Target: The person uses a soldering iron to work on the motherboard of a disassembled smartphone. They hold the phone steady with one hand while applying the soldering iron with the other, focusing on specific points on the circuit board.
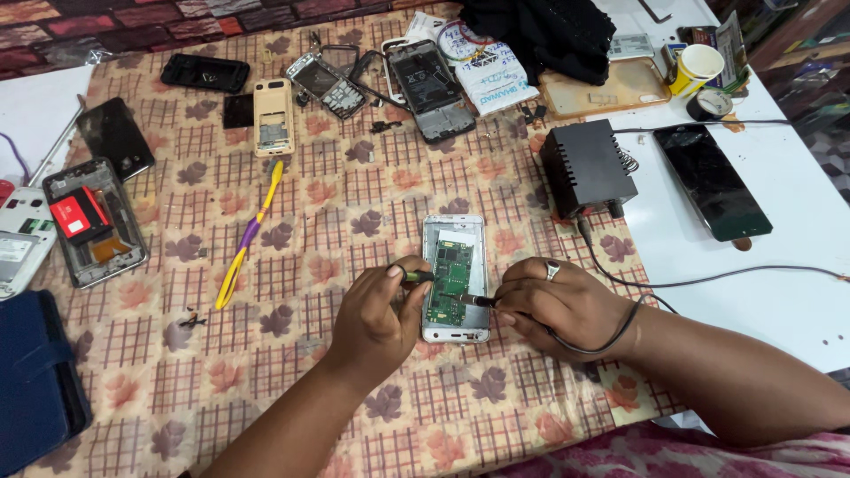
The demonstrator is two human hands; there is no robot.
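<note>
Green board: circuit board (pixel 451 279) lies exposed in an opened white phone (pixel 455 276), which sits flat on the patterned cloth (pixel 354 204) at table centre, between both hands.
Left hand: left hand (pixel 379 316) is curled, thumb and fingers pinching a slim green-handled tool (pixel 416 276); its tip rests at the board's left edge.
Right hand: right hand (pixel 558 304), ring on one finger, grips a soldering iron (pixel 475 301) like a pen, fingers pressed together; the tip touches the lower part of the board.
Cable: black lead (pixel 620 327) loops over the right wrist and runs back toward the black station (pixel 587 168), just beyond the phone.
Step in hand: judged to be spot work on the board, left tool steadying or holding a part while the iron is applied.
Next move calls for: a still left hand, a brief light touch of the tip on one point only, and slack in the lead so it does not tug the iron.
Risk: a slip could bridge neighbouring contacts; exact joint too small to tell.
Surroundings: yellow-purple tool (pixel 251 234) to the left, apart; dismantled phones (pixel 354 80) along the far edge; a dark phone (pixel 713 181) on the white surface at right.
</note>
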